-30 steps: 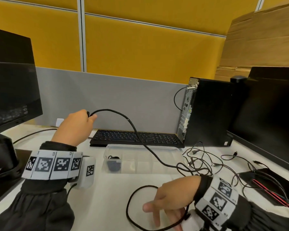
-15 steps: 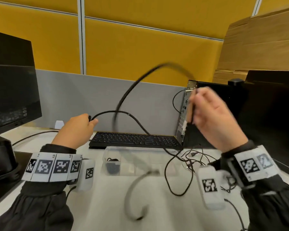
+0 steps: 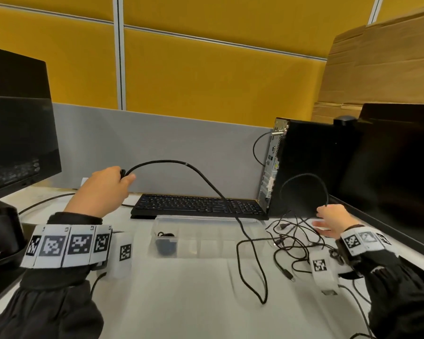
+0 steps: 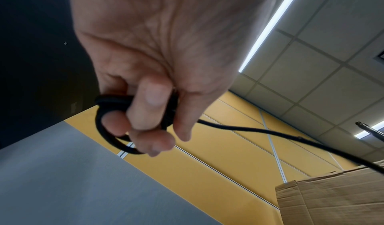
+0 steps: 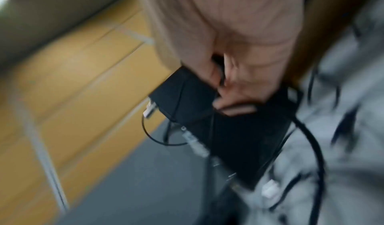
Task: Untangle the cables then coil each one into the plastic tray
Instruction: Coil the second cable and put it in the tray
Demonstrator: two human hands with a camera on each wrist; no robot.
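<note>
right hand (image 3: 332, 222) dropped to tangle (image 3: 294, 241), left hand (image 3: 103, 192) still gripping cable (image 3: 206, 182)

The right wrist view is strongly blurred, so the grip of the right hand (image 5: 234, 84) on the thick black cable (image 5: 311, 140) is perhaps a pinch, and the small plugs in the cable tangle (image 3: 296, 238) are too small to identify.

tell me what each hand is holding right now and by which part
The left hand grips the thick black cable by small loops wound at its end. The right hand pinches a thinner black cable partway along, where it arcs up.
</note>
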